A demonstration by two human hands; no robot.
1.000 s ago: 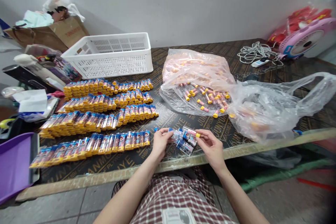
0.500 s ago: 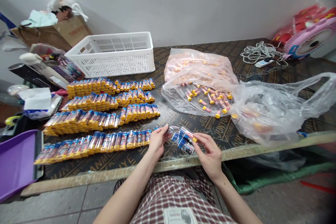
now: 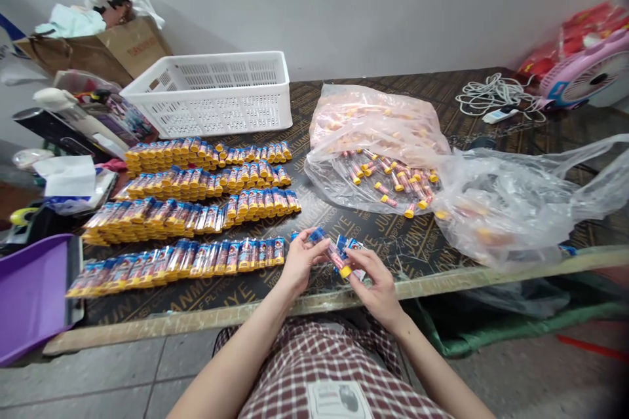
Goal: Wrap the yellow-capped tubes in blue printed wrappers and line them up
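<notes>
My left hand is closed on a small clear tube with a blue end, a yellow cap and reddish contents. The tube slants down to the right in front of me. My right hand has its thumb and fingers closed about the tube's yellow-capped end. Blue-printed pieces lie on the table just behind the fingers, partly hidden by them. To the left are stacked rows of blue-and-yellow tubes. Loose yellow-capped tubes lie in the mouth of a clear plastic bag.
A white plastic basket stands behind the rows. Another plastic bag lies at the right, near the table's front edge. A purple dustpan is at the left; a pink fan and coiled white cable are at the back right.
My hands have come together. The clear sleeve in my left hand and the yellow-capped tube in my right now appear as one tube between them. The view has shifted slightly.
</notes>
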